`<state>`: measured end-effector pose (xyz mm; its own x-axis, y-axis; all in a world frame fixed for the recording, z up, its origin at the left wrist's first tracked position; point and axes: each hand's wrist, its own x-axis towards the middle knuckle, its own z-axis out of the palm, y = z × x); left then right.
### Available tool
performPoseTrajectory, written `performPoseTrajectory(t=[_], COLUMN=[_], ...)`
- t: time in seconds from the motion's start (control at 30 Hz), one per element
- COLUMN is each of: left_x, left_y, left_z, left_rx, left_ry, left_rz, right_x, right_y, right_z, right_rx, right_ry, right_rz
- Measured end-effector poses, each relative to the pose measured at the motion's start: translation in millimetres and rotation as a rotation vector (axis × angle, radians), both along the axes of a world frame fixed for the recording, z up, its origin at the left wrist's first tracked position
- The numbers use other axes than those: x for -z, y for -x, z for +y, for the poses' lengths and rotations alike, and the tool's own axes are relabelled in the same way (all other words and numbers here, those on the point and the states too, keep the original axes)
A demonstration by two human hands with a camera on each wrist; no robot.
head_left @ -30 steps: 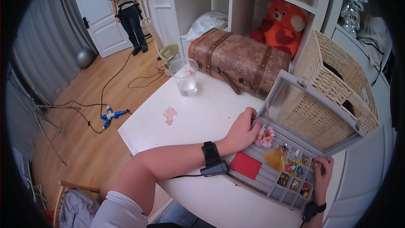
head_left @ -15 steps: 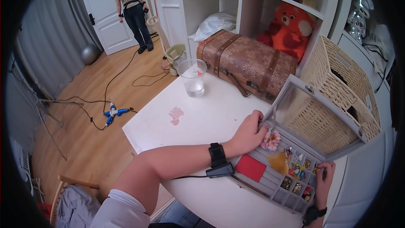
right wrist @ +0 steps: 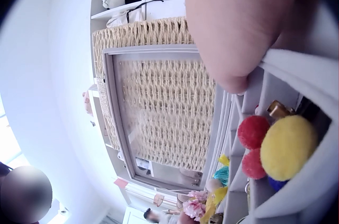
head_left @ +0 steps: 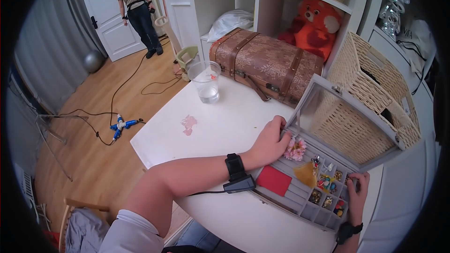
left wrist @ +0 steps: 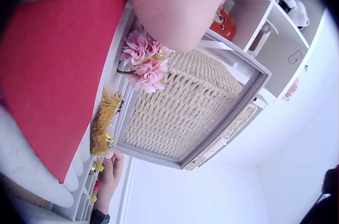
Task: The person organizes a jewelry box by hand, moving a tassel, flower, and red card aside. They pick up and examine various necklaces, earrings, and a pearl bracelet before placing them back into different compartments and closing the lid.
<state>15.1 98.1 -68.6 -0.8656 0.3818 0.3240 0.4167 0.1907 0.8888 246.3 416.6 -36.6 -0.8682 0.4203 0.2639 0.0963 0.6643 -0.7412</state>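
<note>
Left arm (head_left: 197,178): stretched from the lower left towards right of centre, bent at the elbow (head_left: 161,182).
Left hand (head_left: 268,146): held right of centre, its back seen, fingers bent.
Right wrist (head_left: 356,220): shown at the lower right, near the bottom edge.
Right hand (head_left: 358,196): held just above that wrist, fingers curled.
Both hands: held well apart, left one placed higher.

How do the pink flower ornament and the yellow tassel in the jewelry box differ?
The pink flower ornament is a rounded cluster of ruffled petals; the yellow tassel is a fan of fine strands. The pink flower ornament lies nearer the left hand, the yellow tassel farther from it. Both lie in the open jewelry box.
</note>
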Motion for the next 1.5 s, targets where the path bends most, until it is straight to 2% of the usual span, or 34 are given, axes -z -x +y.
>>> performPoseTrajectory(t=[0.37, 0.43, 0.53, 0.77, 0.83, 0.93, 1.03, 1.13, 1.33, 1.5], left_x=[-2.7, -5.3, -2.6, -0.1, 0.7, -3.5, -0.9, 0.6, 0.3, 3.0], left_y=[-2.1, -2.8, -1.7, -1.2, -1.7, -2.6, -2.5, -1.7, -3.1, -1.7], left_z=[-0.9, -0.2, -1.0, -0.1, 0.0, 0.5, 0.1, 0.6, 0.9, -0.4], left_rx=[0.019, 0.033, 0.013, 0.016, 0.009, 0.014, 0.016, 0.009, 0.014, 0.021], left_ry=[-0.002, -0.060, 0.006, -0.001, 0.005, -0.021, -0.020, 0.001, -0.018, -0.014], left_rz=[-0.022, -0.065, -0.028, -0.011, -0.009, -0.019, -0.023, 0.000, -0.009, 0.003], right_x=[2.5, 4.4, 3.5, 19.8, 25.8, 31.4, 30.0, 25.9, 25.4, 37.5], right_y=[-0.2, 1.7, 1.8, -0.5, 0.9, 2.3, -4.1, -4.9, -3.2, -4.9], right_z=[3.7, 6.9, 2.9, 19.0, 16.7, 14.9, 25.0, 18.1, 14.3, 25.9], right_rx=[-0.018, -0.035, -0.001, 0.014, 0.048, 0.097, 0.008, 0.060, 0.055, 0.039], right_ry=[0.015, -0.082, -0.019, -0.027, 0.126, 0.030, 0.171, 0.222, 0.112, 0.150], right_rz=[-0.003, 0.001, 0.009, 0.011, 0.155, 0.284, 0.189, 0.193, 0.215, 0.240])
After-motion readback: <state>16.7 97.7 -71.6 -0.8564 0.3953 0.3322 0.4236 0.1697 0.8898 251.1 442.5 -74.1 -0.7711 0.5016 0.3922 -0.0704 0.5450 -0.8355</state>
